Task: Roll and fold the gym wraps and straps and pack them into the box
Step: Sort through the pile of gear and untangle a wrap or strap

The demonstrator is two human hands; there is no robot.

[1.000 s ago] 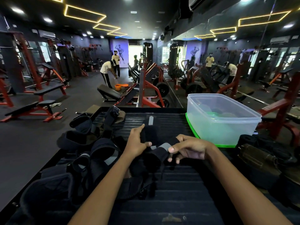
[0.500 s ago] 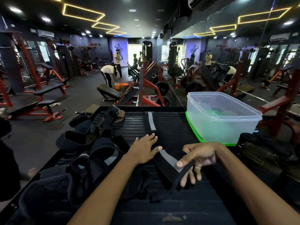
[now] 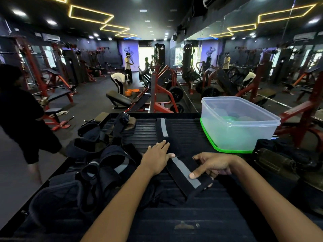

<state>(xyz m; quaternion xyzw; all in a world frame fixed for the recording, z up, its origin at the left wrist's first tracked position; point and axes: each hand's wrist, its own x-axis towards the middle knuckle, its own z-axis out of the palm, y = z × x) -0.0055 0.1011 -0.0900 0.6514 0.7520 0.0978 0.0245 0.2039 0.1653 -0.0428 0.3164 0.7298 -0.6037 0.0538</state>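
Pressing flat with straight fingers, the left hand (image 3: 157,157) is pinning the black wrap (image 3: 181,173) to the ribbed black surface (image 3: 192,215). The right hand (image 3: 212,165) is pinching the wrap's near end, thumb on its grey strip. The wrap is stretching away toward the surface's far edge. The clear box (image 3: 239,123) is sitting on a green lid (image 3: 225,151) to the right. Loose straps (image 3: 97,165) are lying heaped at left.
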